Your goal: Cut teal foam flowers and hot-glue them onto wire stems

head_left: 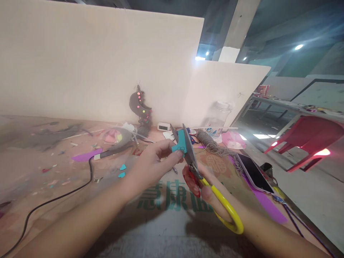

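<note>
My left hand (154,163) pinches a small teal foam piece (180,144) between thumb and fingers. The piece sits between the open blades of the scissors (191,154). My right hand (208,190) grips those scissors, fingers through the red and yellow handles. Both hands hover above a cardboard sheet (166,211) with green printed characters. Two small teal cut-outs (122,170) lie on the table left of my left hand.
A phone (254,172) lies at the right near the table edge, on purple foam (267,204). Twine (212,143), a plastic jar (219,116), a small white clock (163,126) and a dark decorated shape (139,105) stand by the white boards. A black cable (53,200) runs left. Red chair (309,138) beyond.
</note>
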The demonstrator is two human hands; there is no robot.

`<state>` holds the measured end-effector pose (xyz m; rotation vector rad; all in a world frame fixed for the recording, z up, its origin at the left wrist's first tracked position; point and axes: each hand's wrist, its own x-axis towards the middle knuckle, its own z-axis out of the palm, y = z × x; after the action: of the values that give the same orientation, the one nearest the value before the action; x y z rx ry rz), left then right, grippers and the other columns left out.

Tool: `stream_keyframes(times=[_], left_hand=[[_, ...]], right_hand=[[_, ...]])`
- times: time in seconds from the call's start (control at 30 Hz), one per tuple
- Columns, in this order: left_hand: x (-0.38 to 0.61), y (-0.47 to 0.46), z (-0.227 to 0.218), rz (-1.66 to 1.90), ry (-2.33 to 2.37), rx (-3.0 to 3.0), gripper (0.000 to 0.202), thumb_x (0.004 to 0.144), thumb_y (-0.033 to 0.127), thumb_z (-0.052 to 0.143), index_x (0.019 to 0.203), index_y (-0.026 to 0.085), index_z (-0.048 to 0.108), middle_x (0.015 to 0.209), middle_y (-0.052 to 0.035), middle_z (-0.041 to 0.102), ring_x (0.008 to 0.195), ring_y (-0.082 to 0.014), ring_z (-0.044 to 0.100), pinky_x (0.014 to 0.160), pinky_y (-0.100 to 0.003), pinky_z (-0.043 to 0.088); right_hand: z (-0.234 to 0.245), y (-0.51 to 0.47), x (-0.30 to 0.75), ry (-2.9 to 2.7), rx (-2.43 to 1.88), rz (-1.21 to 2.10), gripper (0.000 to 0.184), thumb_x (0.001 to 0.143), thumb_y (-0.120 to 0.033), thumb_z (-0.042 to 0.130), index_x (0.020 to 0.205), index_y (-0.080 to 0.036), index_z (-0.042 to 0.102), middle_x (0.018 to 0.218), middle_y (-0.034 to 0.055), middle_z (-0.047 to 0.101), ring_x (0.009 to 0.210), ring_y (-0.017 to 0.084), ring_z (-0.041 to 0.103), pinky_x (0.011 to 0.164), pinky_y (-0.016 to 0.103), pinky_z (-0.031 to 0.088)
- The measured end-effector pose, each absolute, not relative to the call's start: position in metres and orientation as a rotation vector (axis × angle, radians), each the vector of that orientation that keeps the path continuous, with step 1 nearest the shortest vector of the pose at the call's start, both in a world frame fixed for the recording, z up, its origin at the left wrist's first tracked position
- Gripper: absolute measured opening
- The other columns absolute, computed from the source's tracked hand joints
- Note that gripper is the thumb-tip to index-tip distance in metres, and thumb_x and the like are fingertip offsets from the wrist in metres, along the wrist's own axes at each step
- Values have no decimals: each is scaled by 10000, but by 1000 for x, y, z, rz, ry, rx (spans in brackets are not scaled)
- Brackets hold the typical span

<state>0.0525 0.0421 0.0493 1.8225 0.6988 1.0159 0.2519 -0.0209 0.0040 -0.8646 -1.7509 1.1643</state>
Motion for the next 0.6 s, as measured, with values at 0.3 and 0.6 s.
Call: stream_keyframes(times=[0.3, 0.6], left_hand=[[48, 46, 51, 974, 738, 1793, 299, 919, 452, 598, 795, 181, 622, 784, -23, 660, 764, -169, 621, 701, -289, 492], [45, 47, 52, 1065, 778, 1822, 346, 931, 493, 579, 770, 188, 607, 773, -8, 639, 743, -153, 599, 671, -257, 471]], right_hand=[[13, -23, 250, -1752, -907, 1187, 617, 824, -805, 500, 1038, -227, 486, 775, -16, 352, 617, 124, 278, 528, 265, 276], [11, -23, 252, -1732, -910, 1228, 612, 830, -788, 519, 1037, -214, 483, 807, -14, 349, 636, 118, 269, 531, 252, 270]])
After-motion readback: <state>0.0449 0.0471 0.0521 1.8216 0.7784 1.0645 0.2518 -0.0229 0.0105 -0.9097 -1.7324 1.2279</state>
